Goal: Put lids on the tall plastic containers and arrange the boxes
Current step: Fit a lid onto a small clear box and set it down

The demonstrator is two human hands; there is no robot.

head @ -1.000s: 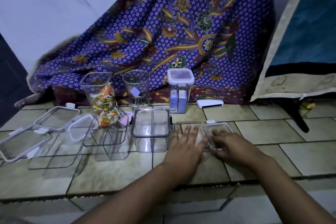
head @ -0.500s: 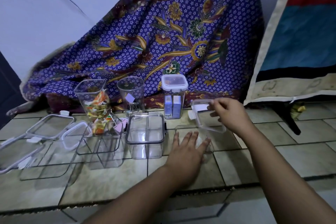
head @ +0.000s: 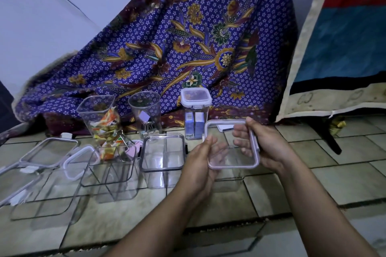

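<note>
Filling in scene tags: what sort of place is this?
Most likely a room in a home, worked at floor level: beige tiled floor, purple floral batik cloth draped in front of a plain white wall, and clear plastic storage containers set out on the tiles.

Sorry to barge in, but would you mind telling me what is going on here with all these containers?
A person holds a clear lid in both hands, the right hand gripping its right edge and the left hand its left, above an open container on the tiled floor. Behind, the lidded container is done; the packet container and the round container are open. Spare lids lie at the left.
</note>
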